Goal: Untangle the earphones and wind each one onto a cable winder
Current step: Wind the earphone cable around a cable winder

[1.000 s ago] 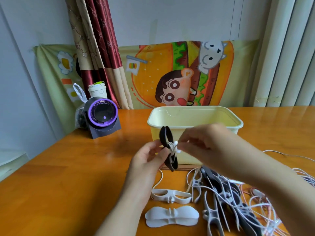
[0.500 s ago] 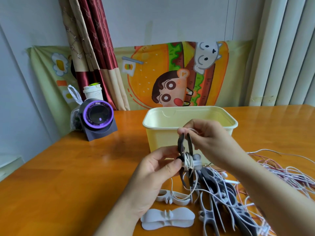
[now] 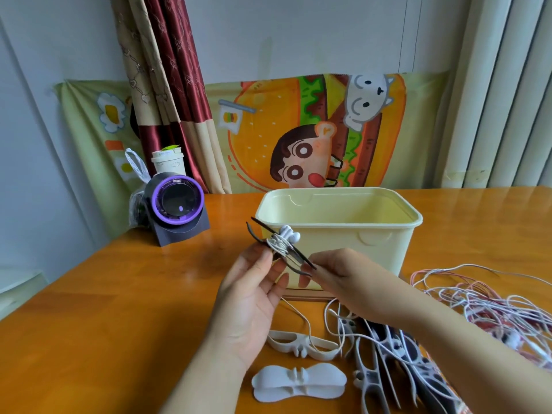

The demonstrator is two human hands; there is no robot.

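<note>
Black cable winder [image 3: 296,254] held before cream bin [image 3: 385,252].
Slanting up-left to down-right, wrapped with earphone [image 3: 282,241]; pinched midway by left hand [image 3: 254,300], at lower end by right hand [image 3: 346,279].

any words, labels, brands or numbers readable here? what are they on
None can be read.
Paper cup: sticker on the lid, too small and blurred to read.
Cartoon cloth: pictures only, no words.
Yellow tub, purple-ringed fan, black cable winder: no markings show.
</note>
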